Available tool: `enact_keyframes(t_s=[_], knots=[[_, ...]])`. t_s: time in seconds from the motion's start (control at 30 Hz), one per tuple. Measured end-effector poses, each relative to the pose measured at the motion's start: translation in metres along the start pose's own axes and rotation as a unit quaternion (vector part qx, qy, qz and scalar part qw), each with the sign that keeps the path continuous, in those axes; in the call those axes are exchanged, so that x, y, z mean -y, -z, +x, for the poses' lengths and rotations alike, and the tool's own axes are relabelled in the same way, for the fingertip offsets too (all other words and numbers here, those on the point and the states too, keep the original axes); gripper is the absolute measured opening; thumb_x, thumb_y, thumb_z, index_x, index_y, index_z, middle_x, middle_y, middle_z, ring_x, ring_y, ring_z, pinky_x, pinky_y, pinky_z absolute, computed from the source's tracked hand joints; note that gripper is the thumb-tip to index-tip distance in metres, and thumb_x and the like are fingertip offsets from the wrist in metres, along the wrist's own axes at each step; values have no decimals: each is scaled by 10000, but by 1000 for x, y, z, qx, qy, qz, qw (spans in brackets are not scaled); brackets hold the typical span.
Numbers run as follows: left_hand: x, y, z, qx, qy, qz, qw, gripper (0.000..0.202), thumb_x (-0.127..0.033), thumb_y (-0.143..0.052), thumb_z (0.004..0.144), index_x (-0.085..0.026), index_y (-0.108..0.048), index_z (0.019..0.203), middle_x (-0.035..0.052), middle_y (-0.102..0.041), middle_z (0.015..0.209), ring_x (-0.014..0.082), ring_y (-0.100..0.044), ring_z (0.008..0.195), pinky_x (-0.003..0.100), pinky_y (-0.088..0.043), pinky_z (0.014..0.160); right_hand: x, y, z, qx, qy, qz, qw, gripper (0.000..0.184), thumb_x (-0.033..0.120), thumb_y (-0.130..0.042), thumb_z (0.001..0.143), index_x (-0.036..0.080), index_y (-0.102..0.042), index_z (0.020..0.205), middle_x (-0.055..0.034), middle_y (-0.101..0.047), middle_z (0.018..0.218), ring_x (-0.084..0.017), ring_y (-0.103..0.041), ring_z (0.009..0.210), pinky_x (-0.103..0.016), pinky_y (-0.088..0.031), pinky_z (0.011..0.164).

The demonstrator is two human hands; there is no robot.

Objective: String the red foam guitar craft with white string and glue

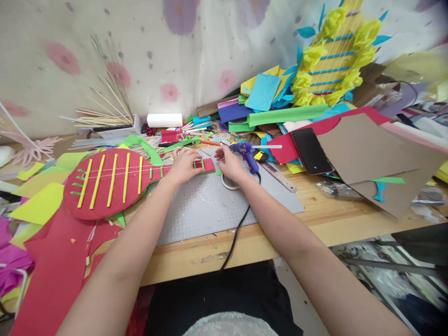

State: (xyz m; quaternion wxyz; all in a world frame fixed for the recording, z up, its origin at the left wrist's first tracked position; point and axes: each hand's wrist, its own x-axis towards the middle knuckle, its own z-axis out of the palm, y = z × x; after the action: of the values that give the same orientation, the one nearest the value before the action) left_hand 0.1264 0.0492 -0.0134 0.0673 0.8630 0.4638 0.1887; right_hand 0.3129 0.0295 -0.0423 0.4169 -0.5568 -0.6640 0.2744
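A red paper guitar [100,205] with yellow strips across its body and thin white strings lies at the left, its neck pointing right. My left hand [184,164] is closed around that neck near its red end piece [209,164], where green bits show. Just right of the end piece is my right hand [228,162], fingers curled in; anything tiny between the fingertips is hidden. Beside it lies a blue hot glue gun [249,157] with a white glue stick in its back. A roll of tape [224,183] sits partly under my right wrist.
A grey cutting mat [199,214] lies under my hands, crossed by the black cord [235,242]. Right of it are a metal ruler [280,178], a phone [312,151] and brown cardboard [371,149]. A yellow paper guitar [334,60] stands behind. Wooden sticks [105,116] stand at back left.
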Motion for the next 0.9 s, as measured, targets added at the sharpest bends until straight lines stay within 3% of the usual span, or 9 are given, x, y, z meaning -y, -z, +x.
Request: enact_keyframes(t_s=[0.3, 0.57, 0.9], knots=[[3, -6, 3, 2, -13, 3, 1000, 322, -358, -740, 640, -249, -690, 939, 69, -653, 1071, 307, -493, 1106, 509, -206, 1031, -2, -5, -4, 52, -22, 9, 998, 531, -23, -385, 666, 193, -457, 1145, -79, -649, 1069, -147, -633, 891, -327, -487, 874], [4, -10, 3, -8, -11, -9, 1000, 309, -376, -732, 649, -252, -691, 930, 71, -657, 1060, 312, -488, 1108, 518, -190, 1034, -2, -6, -6, 55, 14, -14, 998, 545, -7, -406, 659, 145, -466, 1179, -100, -646, 1058, -146, -624, 854, -335, -490, 858], [1, -9, 3, 28, -13, 52, 998, 330, -398, -666, 717, -234, -673, 1003, 80, -648, 1099, 301, -487, 1134, 496, -217, 1028, -1, -7, -7, 48, 33, -35, 998, 478, 57, -462, 695, 153, -489, 1163, -91, -651, 1004, -164, -622, 831, -362, -499, 829]])
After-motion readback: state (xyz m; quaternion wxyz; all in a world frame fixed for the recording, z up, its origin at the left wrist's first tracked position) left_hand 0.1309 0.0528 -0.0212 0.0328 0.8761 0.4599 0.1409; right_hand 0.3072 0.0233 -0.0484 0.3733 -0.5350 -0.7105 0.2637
